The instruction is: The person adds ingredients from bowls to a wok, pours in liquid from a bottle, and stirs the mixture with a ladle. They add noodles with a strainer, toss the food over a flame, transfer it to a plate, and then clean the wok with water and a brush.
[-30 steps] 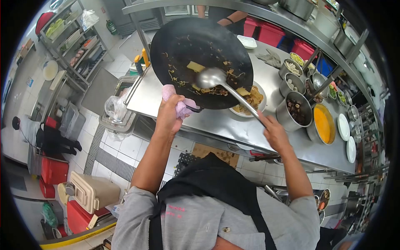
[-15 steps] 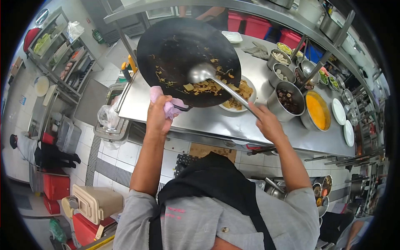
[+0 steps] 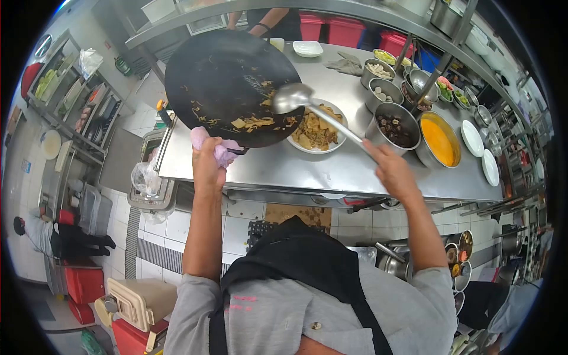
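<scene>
My left hand [image 3: 208, 161] is closed on the handle of a large black wok [image 3: 228, 77], with a pink cloth [image 3: 220, 151] wrapped between. The wok is tilted towards me and holds a small heap of fried food [image 3: 253, 123] near its lower edge, with scraps stuck higher up. In my right hand [image 3: 391, 168] is the handle of a steel ladle [image 3: 293, 98], its bowl over the wok's right rim. Just right of the wok, partly beneath its edge, a white plate [image 3: 341, 137] bears a pile of the same food [image 3: 316, 129].
On the steel counter [image 3: 266, 177], metal pots, one with orange liquid [image 3: 439, 139], stand right of the plate. White oval plates [image 3: 472, 139] lie beyond. A shelf [image 3: 367, 21] crosses overhead. Co-workers appear behind the counter [image 3: 275, 21], far left [image 3: 41, 234] and lower right [image 3: 515, 310].
The wok has shifted left, uncovering more of the plate. The ladle's bowl has moved from inside the wok to its right rim, and less food lies in the wok.
</scene>
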Available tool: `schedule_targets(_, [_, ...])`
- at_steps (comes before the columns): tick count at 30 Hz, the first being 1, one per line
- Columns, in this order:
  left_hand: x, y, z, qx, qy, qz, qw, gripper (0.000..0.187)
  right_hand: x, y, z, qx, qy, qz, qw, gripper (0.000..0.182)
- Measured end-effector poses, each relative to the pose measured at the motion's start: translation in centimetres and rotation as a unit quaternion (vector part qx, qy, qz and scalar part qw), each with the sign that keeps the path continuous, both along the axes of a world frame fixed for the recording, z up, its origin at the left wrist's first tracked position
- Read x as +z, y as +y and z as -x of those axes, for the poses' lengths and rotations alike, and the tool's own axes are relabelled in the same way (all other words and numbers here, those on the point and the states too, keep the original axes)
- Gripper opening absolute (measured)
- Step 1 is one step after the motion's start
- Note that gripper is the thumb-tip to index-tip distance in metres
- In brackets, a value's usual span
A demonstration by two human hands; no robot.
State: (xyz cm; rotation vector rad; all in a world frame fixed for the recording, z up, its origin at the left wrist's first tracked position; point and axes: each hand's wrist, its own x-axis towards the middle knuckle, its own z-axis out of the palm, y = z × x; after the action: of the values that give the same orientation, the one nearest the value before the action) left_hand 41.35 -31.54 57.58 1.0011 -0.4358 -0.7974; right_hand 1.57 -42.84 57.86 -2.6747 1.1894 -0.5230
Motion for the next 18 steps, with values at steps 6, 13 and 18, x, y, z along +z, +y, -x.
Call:
schedule_targets(6, [0.0, 0.2, 0.0, 0.01, 0.022, -0.009, 1.0, 0.015, -2.8, 1.4, -7.7, 0.086, -0.071, -0.064, 0.992, 0.067])
schedule_targets(13, [0.4, 1.7, 0.0, 0.016, 0.043, 0.002, 0.999, 0.014, -2.3, -0.3, 1.1, 0.025, 0.028, -0.036, 0.999, 0.071])
schedule_targets(18, [0.0, 1.9, 0.0, 0.033, 0.028, -0.011, 0.999, 0.012, -1.0, -3.3, -1.7, -0.004, -0.013, -0.022, 1.0, 0.072])
